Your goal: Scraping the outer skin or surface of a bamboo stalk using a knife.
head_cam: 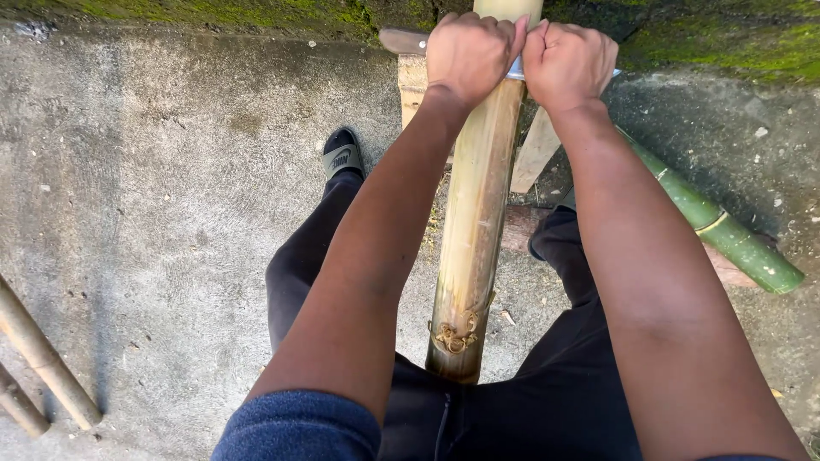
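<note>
Fingers (478, 34) of both hands are clenched at the far end of the frame, the left hand (468, 55) and the right hand (568, 64) wrapped side by side across a pale yellow bamboo pole (474, 222), each gripping a part of a blade (517, 70) laid crosswise on the cane; a brown wooden handle (401, 40) sticks out to the left of the left fist, and a sliver of metal shows between and just right of the knuckles. Seen from the head camera, the pole runs from near the person's lap, between dark trousers (512, 410), away toward a mossy wall (726, 43) at the far edge. A green bamboo length (717, 226) lies on the concrete ground (154, 188) to the right, with a pale wooden offcut (536, 149) just beside the pole; two more canes (43, 358) rest at the near left. One foot in a black slide sandal (342, 154) is planted left of the pole. By the look of it, the work is at the scraping or splitting stage, and the next stroke would call for even pressure from both fists, with the edge kept square to the cane.
</note>
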